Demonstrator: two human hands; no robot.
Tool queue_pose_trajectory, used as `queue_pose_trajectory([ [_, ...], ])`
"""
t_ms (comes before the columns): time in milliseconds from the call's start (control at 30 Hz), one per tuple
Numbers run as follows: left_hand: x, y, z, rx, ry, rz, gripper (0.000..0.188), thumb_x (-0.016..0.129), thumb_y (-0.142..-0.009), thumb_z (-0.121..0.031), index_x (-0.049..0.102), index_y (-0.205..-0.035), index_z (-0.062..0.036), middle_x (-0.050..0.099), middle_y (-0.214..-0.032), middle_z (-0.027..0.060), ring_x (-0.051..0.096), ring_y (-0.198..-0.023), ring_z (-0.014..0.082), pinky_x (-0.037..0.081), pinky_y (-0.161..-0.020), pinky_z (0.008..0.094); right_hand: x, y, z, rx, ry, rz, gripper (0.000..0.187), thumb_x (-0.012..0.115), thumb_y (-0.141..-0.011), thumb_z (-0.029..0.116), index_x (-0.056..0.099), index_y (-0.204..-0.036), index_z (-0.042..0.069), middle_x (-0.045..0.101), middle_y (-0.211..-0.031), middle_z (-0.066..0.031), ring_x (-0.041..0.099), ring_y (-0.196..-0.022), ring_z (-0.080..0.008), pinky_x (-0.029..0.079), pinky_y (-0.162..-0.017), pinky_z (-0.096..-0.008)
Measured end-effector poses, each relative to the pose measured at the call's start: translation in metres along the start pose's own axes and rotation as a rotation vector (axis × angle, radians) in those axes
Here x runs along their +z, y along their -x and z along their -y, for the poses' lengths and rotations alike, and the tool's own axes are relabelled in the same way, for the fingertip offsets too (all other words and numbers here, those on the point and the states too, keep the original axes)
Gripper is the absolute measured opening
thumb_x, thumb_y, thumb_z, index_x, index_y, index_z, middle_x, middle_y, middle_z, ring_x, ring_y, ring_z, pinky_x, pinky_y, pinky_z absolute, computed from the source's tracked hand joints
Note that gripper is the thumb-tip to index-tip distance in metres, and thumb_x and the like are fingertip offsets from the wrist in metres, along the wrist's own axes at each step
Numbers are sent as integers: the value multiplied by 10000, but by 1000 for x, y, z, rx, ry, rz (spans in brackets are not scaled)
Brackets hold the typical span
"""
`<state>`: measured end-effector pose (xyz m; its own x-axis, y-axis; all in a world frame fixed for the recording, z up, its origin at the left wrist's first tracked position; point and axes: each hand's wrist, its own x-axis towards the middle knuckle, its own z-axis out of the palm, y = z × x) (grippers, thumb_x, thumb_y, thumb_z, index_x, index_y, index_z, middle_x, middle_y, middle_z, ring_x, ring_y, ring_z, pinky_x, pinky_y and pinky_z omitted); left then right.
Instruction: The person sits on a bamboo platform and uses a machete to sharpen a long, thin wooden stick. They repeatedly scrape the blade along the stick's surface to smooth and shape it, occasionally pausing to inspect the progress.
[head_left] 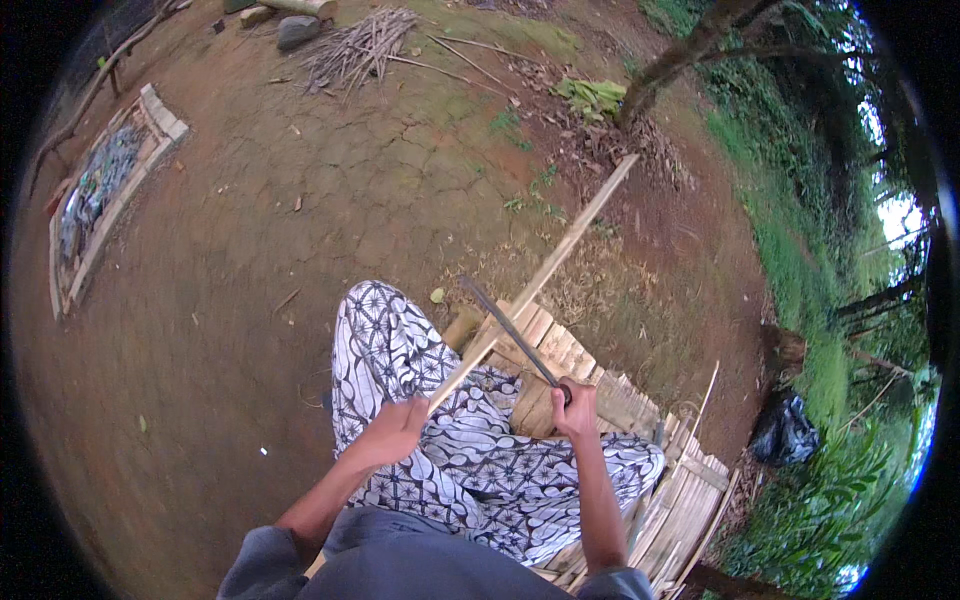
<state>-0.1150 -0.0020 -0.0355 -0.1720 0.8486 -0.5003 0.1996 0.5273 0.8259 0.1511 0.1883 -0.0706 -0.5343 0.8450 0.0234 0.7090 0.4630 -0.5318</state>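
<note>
My left hand [395, 432] is closed round the near end of a long, pale wooden strip [572, 240], perhaps split bamboo. The strip slants from above my left thigh away to the far right. In my right hand [576, 408] is the handle of a long, narrow-bladed knife [530, 350]. Its dark blade points far left and crosses the strip beyond my legs. Whether the edge touches the strip, I cannot tell. Patterned trousers [400, 350] cover my bent legs, and a wooden block [532, 408] shows between them.
A slatted bamboo bench [690, 490] lies under me and to the right. Farther off are a pile of thin sticks [355, 50], a grey stone [297, 32] and a tree trunk [665, 75]. A black plastic bag [785, 428] sits at right, a bordered bed of litter [100, 185] at left.
</note>
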Motion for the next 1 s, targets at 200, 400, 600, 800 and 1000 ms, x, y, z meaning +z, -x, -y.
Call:
queue_pose_trajectory([
  [200, -7, -9, 3, 2, 96, -57, 480, 315, -957, -317, 568, -812, 64, 577, -731, 276, 587, -731, 407, 436, -678, 440, 31, 36, 68, -186, -33, -35, 344, 544, -810, 323, 550, -686, 2, 534, -561, -166, 544, -508, -331, 433, -505, -393],
  [400, -10, 30, -21, 26, -40, 55, 469, 293, -958, -297, 557, -854, 77, 577, -729, 289, 589, -766, 434, 433, -713, 500, -17, 3, 39, -209, 122, -39, 284, 561, -784, 302, 611, -742, 25, 548, -544, -167, 566, -510, -347, 456, -508, -422],
  [600, -10, 6, -18, 156, 5, -93, 434, 295, -957, -278, 551, -851, 57, 575, -682, 261, 573, -681, 443, 444, -667, 480, -35, 7, 60, -65, 131, -135, 238, 603, -790, 268, 613, -772, 30, 552, -538, -164, 567, -506, -353, 459, -493, -414],
  [800, 27, 5, 22, 370, -16, -187, 380, 331, -951, -257, 564, -896, 39, 579, -733, 281, 586, -744, 435, 440, -684, 479, -24, 17, 115, -620, 310, 45, 334, 637, -738, 413, 572, -659, 96, 527, -537, -77, 546, -468, -259, 449, -502, -387],
  [1000, 7, 29, -2, 89, 29, -108, 457, 320, -964, -312, 581, -818, 34, 561, -620, 222, 583, -649, 347, 433, -632, 429, -63, -49, -14, 21, 469, -283, 358, 550, -821, 393, 617, -721, 56, 577, -581, -169, 593, -564, -389, 486, -548, -454],
])
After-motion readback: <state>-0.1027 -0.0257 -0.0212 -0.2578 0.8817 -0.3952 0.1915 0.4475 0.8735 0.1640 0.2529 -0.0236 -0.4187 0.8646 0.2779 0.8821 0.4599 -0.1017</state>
